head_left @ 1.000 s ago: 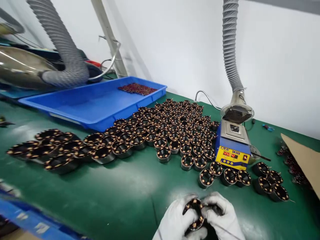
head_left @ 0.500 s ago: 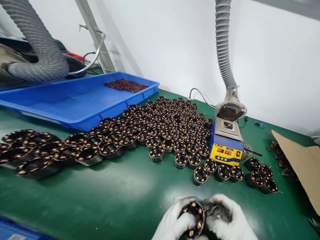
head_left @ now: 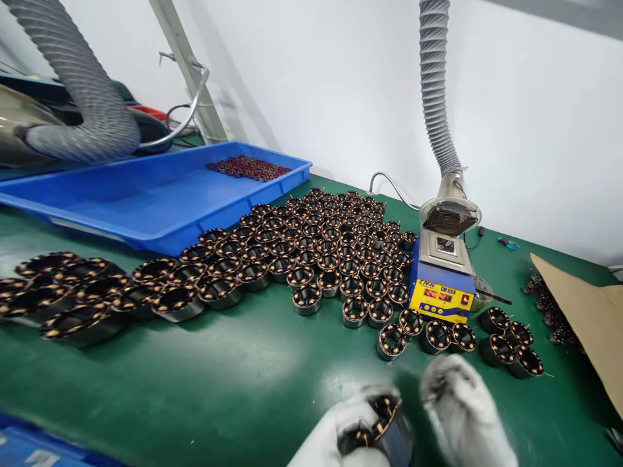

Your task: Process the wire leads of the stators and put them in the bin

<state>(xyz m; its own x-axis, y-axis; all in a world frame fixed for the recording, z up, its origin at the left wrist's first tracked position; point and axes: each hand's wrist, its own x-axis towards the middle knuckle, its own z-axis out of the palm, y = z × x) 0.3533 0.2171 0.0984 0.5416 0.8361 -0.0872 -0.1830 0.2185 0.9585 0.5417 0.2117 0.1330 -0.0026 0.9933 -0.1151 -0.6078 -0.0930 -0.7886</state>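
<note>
My left hand (head_left: 335, 431), in a white glove, is wrapped round a motor stator (head_left: 398, 436) at the bottom of the head view. This ring has a dark metal outer wall and copper windings inside, and it is tilted so that its side shows. Just right of it, apart from the stator, is my gloved right hand (head_left: 467, 408), smeared by motion with darkened fingertips. Whether its fingers hold anything cannot be made out. Beyond that hand, several stators (head_left: 437, 336) stand on the green table in front of a blue and yellow solder pot (head_left: 440, 292).
Many more stators (head_left: 306, 298) spread from the left edge to the pot. Behind them lies a blue tray (head_left: 160, 240) with small reddish parts. A fume duct (head_left: 435, 84) hangs over the pot. Cardboard (head_left: 579, 324) and dark reddish parts are at right; another blue container (head_left: 43, 447) is lower left.
My right hand has come away from the stator, moving up and to the right. The stator in my left hand has turned, showing its outer wall. The pot's display digits differ.
</note>
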